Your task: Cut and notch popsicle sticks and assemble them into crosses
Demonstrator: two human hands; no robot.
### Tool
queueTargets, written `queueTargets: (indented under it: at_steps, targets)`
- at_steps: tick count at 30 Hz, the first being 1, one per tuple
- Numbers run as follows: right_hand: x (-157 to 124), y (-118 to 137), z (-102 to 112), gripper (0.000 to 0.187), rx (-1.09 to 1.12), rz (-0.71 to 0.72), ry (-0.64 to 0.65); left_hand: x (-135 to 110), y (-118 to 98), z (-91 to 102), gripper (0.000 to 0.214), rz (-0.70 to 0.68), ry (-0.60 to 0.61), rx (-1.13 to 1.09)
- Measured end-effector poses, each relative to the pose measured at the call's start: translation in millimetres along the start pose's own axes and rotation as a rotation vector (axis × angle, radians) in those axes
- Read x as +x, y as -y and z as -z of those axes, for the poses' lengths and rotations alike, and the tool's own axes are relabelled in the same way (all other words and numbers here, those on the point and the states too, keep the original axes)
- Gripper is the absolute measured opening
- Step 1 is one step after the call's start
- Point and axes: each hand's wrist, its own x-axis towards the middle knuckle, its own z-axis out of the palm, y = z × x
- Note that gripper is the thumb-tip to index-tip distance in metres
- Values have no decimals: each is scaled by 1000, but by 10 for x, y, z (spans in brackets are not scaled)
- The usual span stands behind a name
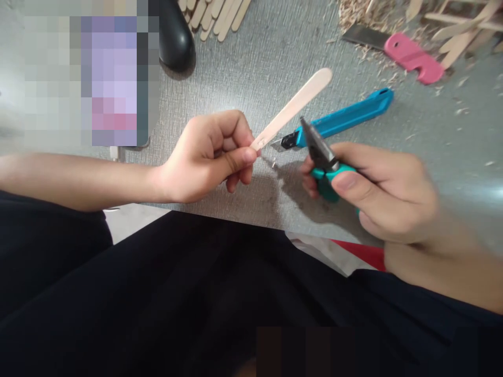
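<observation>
Hands apart. My left hand (214, 157) pinches one end of a flat, round-tipped pale wooden stick (296, 104) above the grey textured table (236, 78). My right hand (393, 191) grips green-handled metal pliers (320, 145), clear of the stick. Blue plastic cutter (346, 119) in the way, partly behind the pliers. Farther off: pink-handled steel blade (411, 55), curled wood shavings (356, 13), piled wooden sticks (226, 18), rounded black object (177, 39).

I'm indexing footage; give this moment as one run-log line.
left hand: holds wooden stick | right hand: holds green-handled tool | blue cutter: on table, blade out
</observation>
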Motion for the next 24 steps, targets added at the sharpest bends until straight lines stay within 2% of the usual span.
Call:
queueTargets:
  at_steps: [2,4,6,7,8,10,15,19,22,24]
  targets:
    - [-14,-95,48,22,-441,144,-165,-3,-5,-8,42,24,-49,32]
    - [-16,-226,110,29,-824,221,-301,5,4,-11,42,38,-96,16]
    - [1,-375,194,36,-1035,192,-379,19,20,-9,45,52,-145,-13]
    - [13,-450,247,40,-1094,134,-376,27,27,-7,47,57,-167,-20]
    - [26,-520,304,43,-1134,83,-388,32,33,-5,48,60,-182,-19]
    - [46,-637,425,47,-1160,0,-330,40,39,-2,49,55,-191,-10]
    - [42,-762,591,48,-1045,-28,-299,48,41,-4,38,55,-201,-21]
    - [35,-808,595,50,-1054,-28,-375,62,41,-10,30,74,-228,-36]
    - [43,-898,692,46,-1095,-74,-472,74,45,-12,29,72,-236,-80]
    - [41,-999,816,42,-1129,-163,-436,82,50,-10,30,59,-234,-111]
